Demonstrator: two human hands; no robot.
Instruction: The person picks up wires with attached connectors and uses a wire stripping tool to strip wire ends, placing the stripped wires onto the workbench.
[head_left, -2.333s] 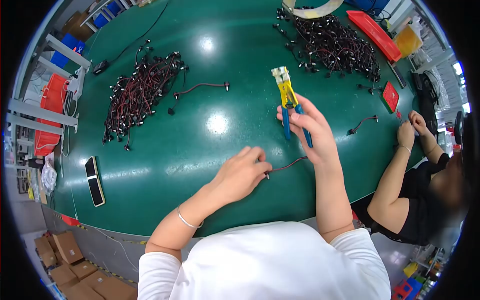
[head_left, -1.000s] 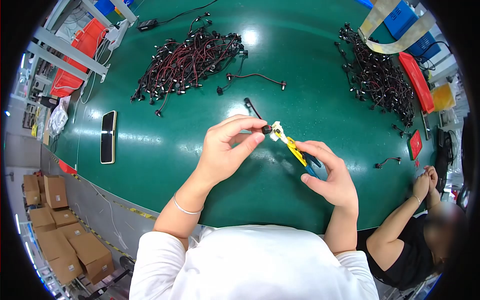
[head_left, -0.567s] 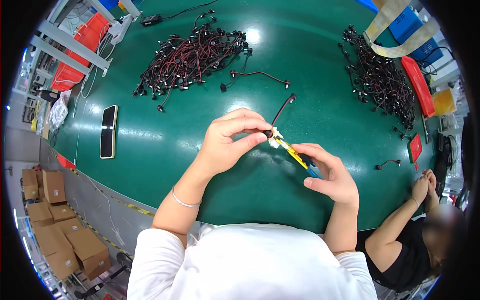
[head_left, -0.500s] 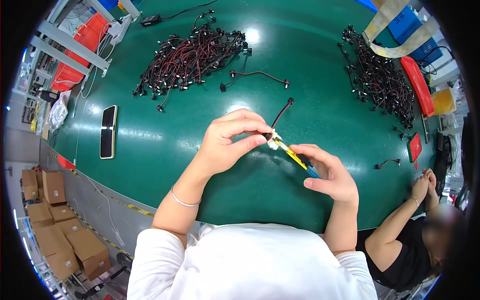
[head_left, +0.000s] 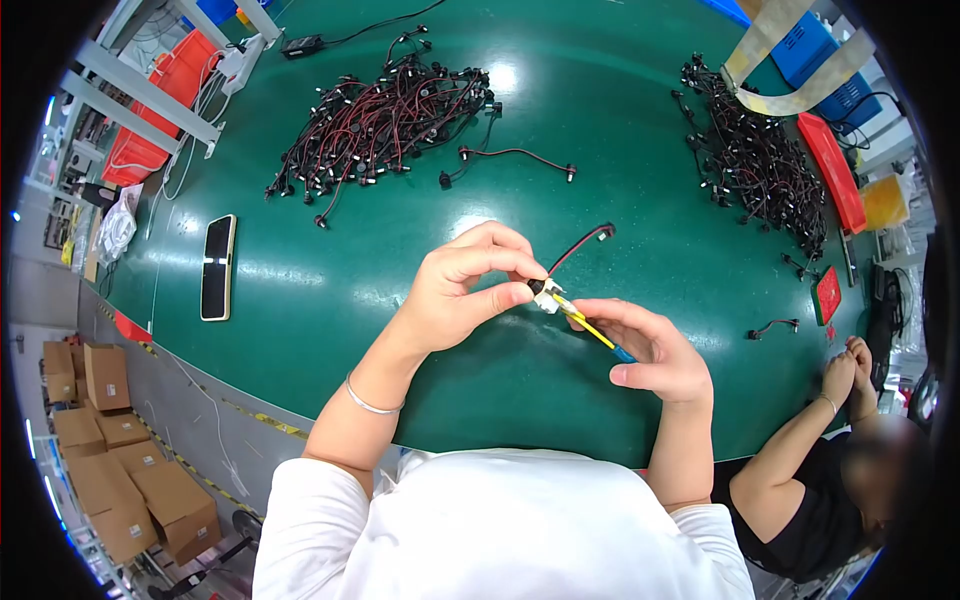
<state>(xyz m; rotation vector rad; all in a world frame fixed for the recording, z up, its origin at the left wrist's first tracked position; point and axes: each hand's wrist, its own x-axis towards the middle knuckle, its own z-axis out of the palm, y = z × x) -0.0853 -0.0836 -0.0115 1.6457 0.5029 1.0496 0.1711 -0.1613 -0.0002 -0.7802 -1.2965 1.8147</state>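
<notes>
My left hand (head_left: 470,285) pinches the black end of a short red-and-black cable (head_left: 578,247) between thumb and fingertips. The cable's loose end sticks up and to the right above the table. My right hand (head_left: 650,350) is closed around a slim yellow-and-blue tool (head_left: 598,331), whose exact kind I cannot make out. A small white piece (head_left: 548,297) sits at the tool's upper end, against the black cable end in my left fingertips. Part of the tool is hidden in my right palm.
A pile of black-and-red cables (head_left: 385,125) lies at the back, with a single cable (head_left: 520,157) beside it. Another cable pile (head_left: 765,165) is at right, near a red tray (head_left: 832,172). A phone (head_left: 217,268) lies left. A co-worker's hands (head_left: 848,368) are at far right.
The tool has rolled in my right hand, showing less dark blue. The cable's loose end has swung right and down. Both hands stay close together.
</notes>
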